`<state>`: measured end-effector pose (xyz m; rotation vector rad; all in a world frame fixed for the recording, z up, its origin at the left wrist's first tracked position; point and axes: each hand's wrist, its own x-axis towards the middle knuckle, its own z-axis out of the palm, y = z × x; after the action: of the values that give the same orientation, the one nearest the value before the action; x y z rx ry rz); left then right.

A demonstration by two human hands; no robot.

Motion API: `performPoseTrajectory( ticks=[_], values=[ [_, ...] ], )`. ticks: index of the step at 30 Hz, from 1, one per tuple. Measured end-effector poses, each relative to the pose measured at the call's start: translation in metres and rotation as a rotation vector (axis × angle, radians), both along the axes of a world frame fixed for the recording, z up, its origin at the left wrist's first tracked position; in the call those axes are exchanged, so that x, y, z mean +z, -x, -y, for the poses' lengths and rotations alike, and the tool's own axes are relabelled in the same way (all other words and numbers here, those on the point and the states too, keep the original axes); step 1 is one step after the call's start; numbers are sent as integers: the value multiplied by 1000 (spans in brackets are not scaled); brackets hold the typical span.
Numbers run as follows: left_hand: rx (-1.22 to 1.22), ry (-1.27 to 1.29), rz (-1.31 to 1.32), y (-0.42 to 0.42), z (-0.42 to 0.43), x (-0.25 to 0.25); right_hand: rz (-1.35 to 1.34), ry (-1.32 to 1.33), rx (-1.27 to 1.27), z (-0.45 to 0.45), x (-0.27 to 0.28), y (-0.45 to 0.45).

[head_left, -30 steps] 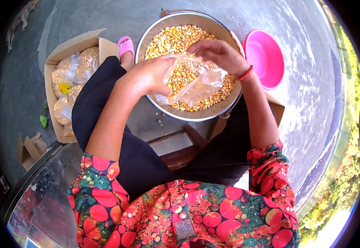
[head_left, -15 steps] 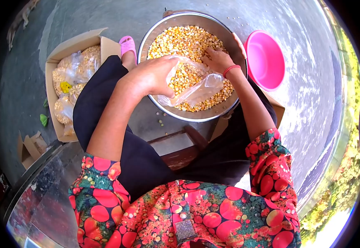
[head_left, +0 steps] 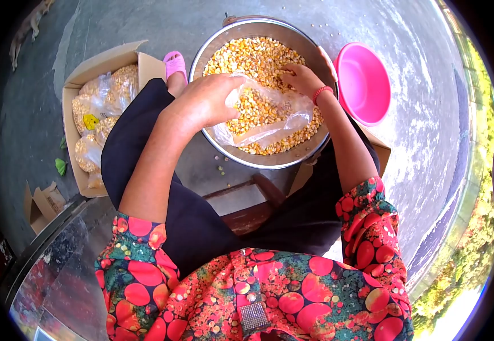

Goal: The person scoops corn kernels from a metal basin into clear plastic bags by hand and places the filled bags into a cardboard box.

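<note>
A round metal pot [head_left: 195, 62] between my knees holds loose yellow and white corn kernels [head_left: 252, 48]. My left hand [head_left: 210, 98] is closed on the left rim of a clear plastic bag [head_left: 275, 129], which lies mouth-up over the kernels. Corn shows in and through the bag; how much is inside I cannot tell. At the pot's right side, my right hand [head_left: 305, 79], with a red bracelet on the wrist, has its fingers loosely bent and apart against the kernels, beyond the bag's edge. Its fingertips are partly hidden.
On the left stands a cardboard box [head_left: 71, 133] with several filled clear bags of corn [head_left: 123, 82]. A pink basin [head_left: 363, 82] sits right of the pot. Behind the box's near end is a smaller torn carton [head_left: 42, 206]. An animal [head_left: 28, 25] lies at the far left.
My right hand has drawn slightly up and right from the kernels. The bag has spread wider, its right side shifting toward that hand. My left hand stays on the bag's rim.
</note>
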<state>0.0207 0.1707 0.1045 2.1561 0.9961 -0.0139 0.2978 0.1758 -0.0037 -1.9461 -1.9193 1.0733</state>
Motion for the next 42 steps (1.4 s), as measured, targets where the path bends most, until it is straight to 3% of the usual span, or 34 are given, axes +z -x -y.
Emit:
performPoseTrajectory(
  ticks=[3, 13, 15, 20, 22, 27, 29, 32, 33, 34, 36, 37, 38, 39, 40, 42],
  values=[
    [81, -51, 48, 1, 0, 1, -205, 167, -209, -3, 6, -1],
    [205, -96, 161, -1, -8, -1, -386, 309, -337, -6, 24, 1],
    [195, -113, 155, -2, -9, 1, -754, 320, -416, -10, 36, 6],
    [209, -251, 218, -3, -6, -6, -925, 288, -288, -1, 80, 36],
    [245, -183, 71, -5, -8, -2, -905, 343, -180, 8, 87, 48],
    [217, -225, -43, -4, -12, -10, -813, 348, 159, 25, 78, 66],
    [208, -203, -108, -3, -15, -10, -491, -140, 557, 25, 57, 60],
    [188, -197, -207, -1, -18, -13, -254, -22, 413, 20, 78, 56],
    [225, -184, -163, -1, -19, -13, -126, -45, 239, 21, 86, 58],
    [261, -171, -120, -1, -21, -14, 7, -337, 267, 20, 78, 52],
    [309, -160, 24, -1, -24, -23, 131, -570, 301, 19, 62, 40],
    [358, -150, 168, -1, -25, -26, 131, -571, 301, 19, 59, 34],
    [356, -151, 171, 0, -24, -26, 259, -285, 371, 23, 58, 27],
    [423, 119, 357, -1, -25, -22, 378, 7, 433, 23, 56, 22],
    [482, 396, 539, -3, -27, -17, 380, 11, 429, 16, 48, 13],
    [523, 556, 638, -2, -28, -10, 470, -143, 662, 7, 27, -3]
  ],
)
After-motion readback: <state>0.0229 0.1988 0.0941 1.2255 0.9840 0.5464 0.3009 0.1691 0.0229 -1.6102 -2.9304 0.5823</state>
